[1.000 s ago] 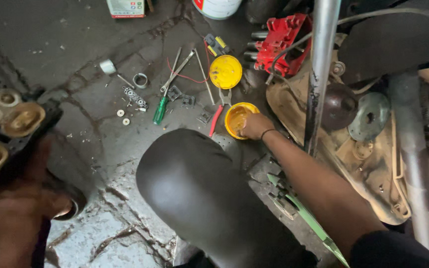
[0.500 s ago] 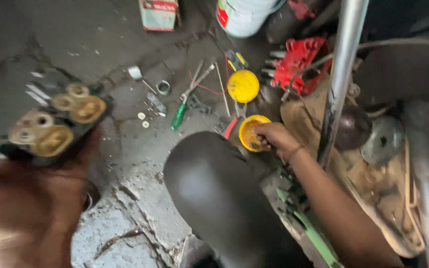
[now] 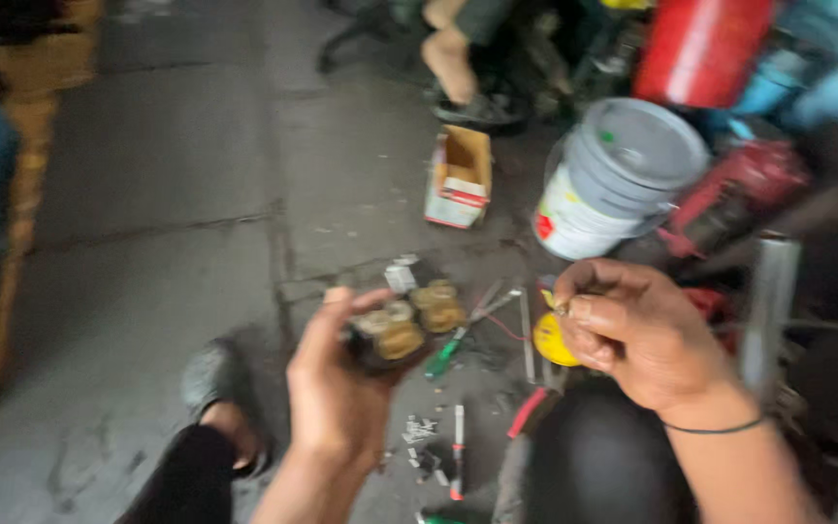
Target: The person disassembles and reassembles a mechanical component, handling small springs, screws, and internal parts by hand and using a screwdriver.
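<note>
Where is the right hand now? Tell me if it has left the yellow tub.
Yes. The right hand has lifted away from the yellow tub on the floor, toward the camera, pinching a small part.

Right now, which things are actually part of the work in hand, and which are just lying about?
In hand:
- black part with round brass-coloured cups, in the left hand
- small metal piece, too blurred to identify, pinched by the right hand

Lying about:
- grey-lidded white plastic bucket
- open cardboard box
- green-handled screwdriver
- yellow round lid
</note>
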